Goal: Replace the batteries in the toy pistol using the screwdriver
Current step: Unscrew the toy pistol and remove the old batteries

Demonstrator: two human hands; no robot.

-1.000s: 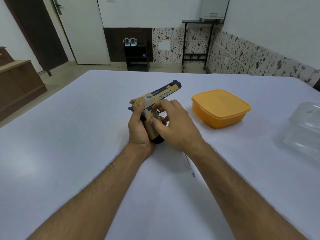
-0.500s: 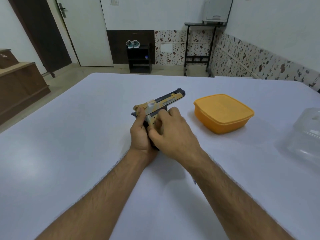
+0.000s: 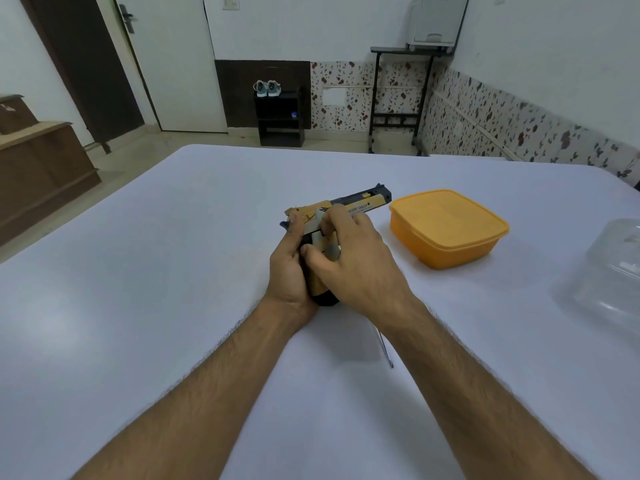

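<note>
Wooden cabinet [image 3: 41,168] at far left, off the worktop. White worktop [image 3: 138,271] fills most of the view.

Left hand [image 3: 287,268] near centre, fingers and thumb wrapped round the handle of the toy pistol [image 3: 360,204]; thumb tip up against the rear of the slide. Grip closed on the pistol. Pistol held just above the worktop at its middle, tan and dark, barrel pointing right and away, muzzle close to the orange box. Butt end dark, showing between the two wrists.

Right hand [image 3: 360,261] overlapping the pistol from the right, fingers curled over the side of the handle, thumb pressed on the tan side panel, forefinger reaching the slide. Grip closed, pinching the pistol's handle.

Screwdriver [image 3: 386,348] lying on the worktop below the right wrist, only the thin metal shaft visible, the rest hidden under the forearm.

Orange lidded box [image 3: 446,226] on the worktop just right of the muzzle, lid on. Clear plastic container [image 3: 613,271] at the right edge, well apart from the box, partly cut off.
</note>
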